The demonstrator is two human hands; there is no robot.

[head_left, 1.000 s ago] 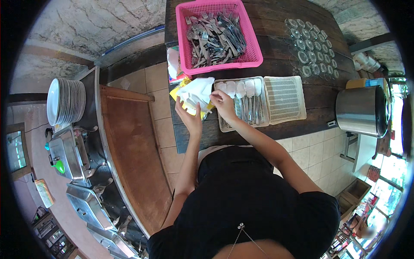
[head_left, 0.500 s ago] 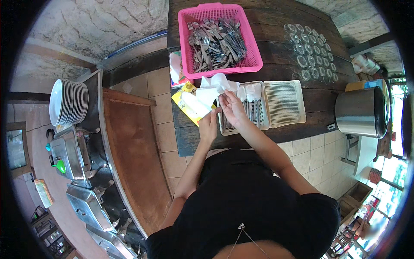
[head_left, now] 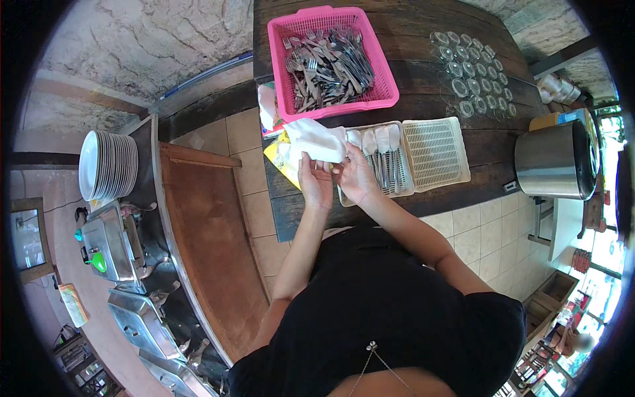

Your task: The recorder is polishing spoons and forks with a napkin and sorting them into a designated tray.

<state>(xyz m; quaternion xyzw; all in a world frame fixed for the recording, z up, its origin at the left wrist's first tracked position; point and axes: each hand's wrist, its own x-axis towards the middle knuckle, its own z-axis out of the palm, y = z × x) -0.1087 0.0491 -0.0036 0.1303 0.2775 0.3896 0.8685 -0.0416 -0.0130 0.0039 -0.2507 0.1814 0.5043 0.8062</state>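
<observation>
Left hand (head_left: pixel 317 186), right hand (head_left: pixel 357 176) — both grasping the white napkin (head_left: pixel 315 140), mostly beyond them

Yellow packet (head_left: pixel 281 167): just below the pink basket (head_left: pixel 384 76), partly covered; I can't read its print from here.
Red-edged packet (head_left: pixel 268 125): beside the pink basket's lower left corner; no letters I can make out.
Multicoloured panel (head_left: pixel 73 304): far left of the pink basket and lower; too small for me to read.
Blue-and-yellow box (head_left: pixel 573 117): well right of the pink basket; no wording legible to me.
</observation>
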